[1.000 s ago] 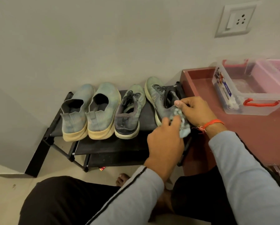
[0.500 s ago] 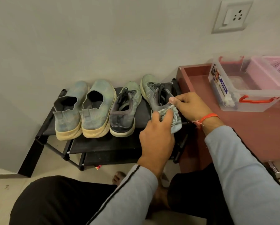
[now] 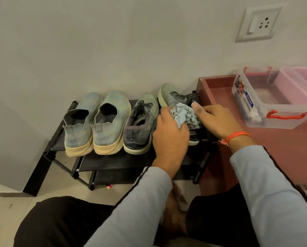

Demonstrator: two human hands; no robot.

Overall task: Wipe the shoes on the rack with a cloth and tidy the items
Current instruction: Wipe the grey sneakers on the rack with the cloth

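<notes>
Gripping a pale blue cloth (image 3: 182,114) against the rightmost shoe (image 3: 175,98) on the black rack (image 3: 117,163), the left hand (image 3: 170,138) curls its fingers round the fabric. The right hand (image 3: 218,120) curls over that same shoe's far side, holding it, thumb raised beside the cloth. Three more shoes sit in a row to the left, heels outward.

One head-worn wide-angle view, looking forward and steeply down from close range.

It faces a wall, with the shoe rack (image 3: 102,163) low at centre-left, a wall socket (image 3: 257,24) at the upper right, and the wearer's sleeves and knees filling the bottom edge. Straight lines bow toward the frame's edges.
</notes>
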